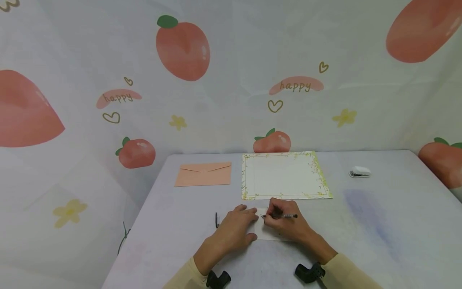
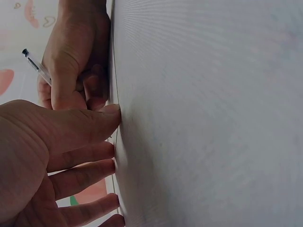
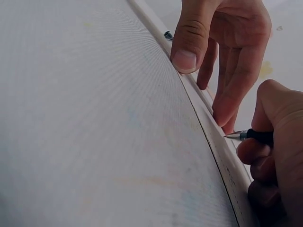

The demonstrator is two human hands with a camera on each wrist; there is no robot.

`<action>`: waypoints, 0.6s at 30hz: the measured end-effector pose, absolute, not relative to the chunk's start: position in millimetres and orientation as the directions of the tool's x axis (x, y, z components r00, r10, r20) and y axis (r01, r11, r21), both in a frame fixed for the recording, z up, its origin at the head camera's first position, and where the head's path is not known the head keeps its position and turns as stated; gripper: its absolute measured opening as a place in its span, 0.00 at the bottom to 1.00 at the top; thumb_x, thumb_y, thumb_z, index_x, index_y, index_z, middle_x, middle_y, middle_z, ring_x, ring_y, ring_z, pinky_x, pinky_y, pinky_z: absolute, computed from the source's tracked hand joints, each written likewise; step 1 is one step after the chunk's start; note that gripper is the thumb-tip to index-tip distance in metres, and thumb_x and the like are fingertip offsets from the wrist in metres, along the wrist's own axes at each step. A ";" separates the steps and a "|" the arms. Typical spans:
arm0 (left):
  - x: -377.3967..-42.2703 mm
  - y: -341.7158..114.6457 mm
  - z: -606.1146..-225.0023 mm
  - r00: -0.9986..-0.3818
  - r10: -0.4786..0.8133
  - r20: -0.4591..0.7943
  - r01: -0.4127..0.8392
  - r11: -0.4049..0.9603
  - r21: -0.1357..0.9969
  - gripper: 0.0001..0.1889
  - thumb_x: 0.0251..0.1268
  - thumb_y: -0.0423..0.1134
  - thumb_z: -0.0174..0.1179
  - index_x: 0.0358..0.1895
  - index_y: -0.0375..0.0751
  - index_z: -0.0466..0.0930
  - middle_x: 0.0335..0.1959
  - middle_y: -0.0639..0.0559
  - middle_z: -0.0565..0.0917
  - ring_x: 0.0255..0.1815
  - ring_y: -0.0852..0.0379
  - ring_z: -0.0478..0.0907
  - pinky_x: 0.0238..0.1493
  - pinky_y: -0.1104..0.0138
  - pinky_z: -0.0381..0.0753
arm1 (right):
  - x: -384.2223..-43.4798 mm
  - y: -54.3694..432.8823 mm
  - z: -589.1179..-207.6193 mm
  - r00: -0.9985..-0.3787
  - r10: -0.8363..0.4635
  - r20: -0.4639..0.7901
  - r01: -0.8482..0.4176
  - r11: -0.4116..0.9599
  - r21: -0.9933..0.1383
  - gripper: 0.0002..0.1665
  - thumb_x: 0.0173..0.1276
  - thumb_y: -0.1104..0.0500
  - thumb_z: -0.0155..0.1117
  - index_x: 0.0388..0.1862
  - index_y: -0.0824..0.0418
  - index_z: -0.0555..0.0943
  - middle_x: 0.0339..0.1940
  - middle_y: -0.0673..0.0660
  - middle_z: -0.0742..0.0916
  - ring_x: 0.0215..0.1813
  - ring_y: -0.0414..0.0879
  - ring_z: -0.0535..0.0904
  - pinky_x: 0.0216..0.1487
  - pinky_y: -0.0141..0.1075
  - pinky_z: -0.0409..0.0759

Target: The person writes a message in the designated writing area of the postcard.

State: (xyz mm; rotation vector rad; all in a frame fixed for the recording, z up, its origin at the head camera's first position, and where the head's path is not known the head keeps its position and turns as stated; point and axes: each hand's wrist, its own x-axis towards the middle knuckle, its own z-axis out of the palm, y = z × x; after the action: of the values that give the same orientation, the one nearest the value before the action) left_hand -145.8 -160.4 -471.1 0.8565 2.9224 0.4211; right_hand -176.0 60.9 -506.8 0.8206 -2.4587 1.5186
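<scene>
A small white sheet of paper (image 1: pixel 268 233) lies on the table in front of the person. My right hand (image 1: pixel 286 220) grips a pen (image 1: pixel 290 216), its tip at the upper left part of the sheet. In the right wrist view the metal tip of the pen (image 3: pixel 235 135) meets the paper, where small dark marks show. My left hand (image 1: pixel 236 226) rests at the sheet's left edge with fingers spread and fairly straight. The thumb of the left hand (image 2: pixel 75 127) touches the near edge. A dark pen cap (image 1: pixel 217 220) lies just left of the left hand.
Behind the hands lies a large sheet with a floral border (image 1: pixel 285 176). A peach-coloured envelope (image 1: pixel 203 175) sits at the back left. A white stapler (image 1: pixel 359 172) stands at the back right of the table (image 1: pixel 408 224). A printed curtain (image 1: pixel 231 80) hangs behind.
</scene>
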 end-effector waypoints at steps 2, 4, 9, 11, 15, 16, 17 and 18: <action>-148.4 -161.8 -477.9 -0.842 0.540 0.017 0.521 0.804 0.286 0.25 0.65 0.48 0.79 0.63 0.46 0.89 0.71 0.51 0.86 0.75 0.40 0.79 0.69 0.45 0.84 | -175.6 61.3 -506.4 -0.846 -0.376 0.379 -0.508 0.348 -0.788 0.19 0.56 0.70 0.72 0.26 0.46 0.78 0.22 0.36 0.79 0.26 0.32 0.73 0.29 0.29 0.72; -150.8 -163.0 -485.1 -0.840 0.542 0.022 0.523 0.800 0.293 0.25 0.65 0.50 0.79 0.63 0.47 0.89 0.72 0.51 0.85 0.75 0.40 0.79 0.69 0.44 0.84 | -175.4 61.7 -506.4 -0.848 -0.373 0.376 -0.504 0.351 -0.789 0.18 0.56 0.70 0.72 0.26 0.47 0.78 0.22 0.36 0.79 0.26 0.33 0.73 0.29 0.29 0.71; -150.4 -162.8 -486.0 -0.840 0.543 0.016 0.524 0.801 0.289 0.26 0.65 0.49 0.79 0.64 0.46 0.89 0.72 0.51 0.85 0.75 0.39 0.79 0.68 0.43 0.84 | -175.2 61.9 -507.4 -0.850 -0.367 0.378 -0.503 0.352 -0.789 0.19 0.56 0.71 0.73 0.26 0.46 0.78 0.22 0.37 0.79 0.26 0.33 0.73 0.29 0.29 0.71; -149.1 -161.9 -481.9 -0.840 0.542 0.011 0.523 0.805 0.279 0.25 0.64 0.48 0.80 0.63 0.46 0.89 0.71 0.50 0.86 0.74 0.39 0.79 0.67 0.44 0.85 | -175.2 61.8 -507.6 -0.850 -0.361 0.385 -0.507 0.355 -0.786 0.20 0.56 0.70 0.73 0.26 0.45 0.78 0.23 0.36 0.80 0.26 0.33 0.74 0.29 0.29 0.73; -143.0 -158.7 -466.3 -0.846 0.533 -0.008 0.511 0.814 0.277 0.25 0.65 0.46 0.80 0.63 0.43 0.89 0.71 0.49 0.86 0.74 0.39 0.80 0.68 0.44 0.84 | -175.1 62.3 -506.8 -0.859 -0.308 0.409 -0.504 0.367 -0.782 0.20 0.57 0.71 0.73 0.26 0.45 0.78 0.23 0.37 0.83 0.26 0.33 0.75 0.30 0.30 0.75; -144.3 -159.7 -470.1 -0.844 0.537 0.006 0.519 0.812 0.265 0.25 0.65 0.46 0.79 0.63 0.43 0.89 0.71 0.49 0.86 0.73 0.39 0.80 0.67 0.45 0.85 | -174.9 62.9 -506.4 -0.863 -0.292 0.412 -0.499 0.373 -0.782 0.20 0.57 0.71 0.73 0.26 0.45 0.78 0.23 0.37 0.83 0.26 0.34 0.75 0.30 0.30 0.76; -145.4 -160.6 -473.4 -0.841 0.541 0.021 0.527 0.809 0.260 0.25 0.64 0.46 0.80 0.63 0.44 0.89 0.70 0.49 0.86 0.73 0.38 0.80 0.66 0.44 0.86 | -174.7 63.7 -506.1 -0.868 -0.280 0.410 -0.492 0.378 -0.784 0.20 0.57 0.71 0.73 0.26 0.45 0.78 0.23 0.37 0.83 0.26 0.34 0.75 0.30 0.30 0.76; -146.0 -160.8 -475.0 -0.841 0.541 0.021 0.527 0.810 0.259 0.25 0.65 0.46 0.79 0.63 0.44 0.89 0.71 0.49 0.86 0.73 0.38 0.80 0.66 0.45 0.86 | -174.5 64.6 -505.8 -0.873 -0.275 0.404 -0.484 0.380 -0.788 0.20 0.57 0.71 0.73 0.26 0.45 0.78 0.23 0.38 0.83 0.26 0.34 0.75 0.30 0.30 0.75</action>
State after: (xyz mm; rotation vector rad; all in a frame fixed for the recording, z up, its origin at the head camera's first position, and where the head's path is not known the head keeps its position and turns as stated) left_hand -146.0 -160.8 -475.0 0.8673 2.9375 0.3958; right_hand -174.5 64.6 -505.8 0.6790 -2.4318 1.4956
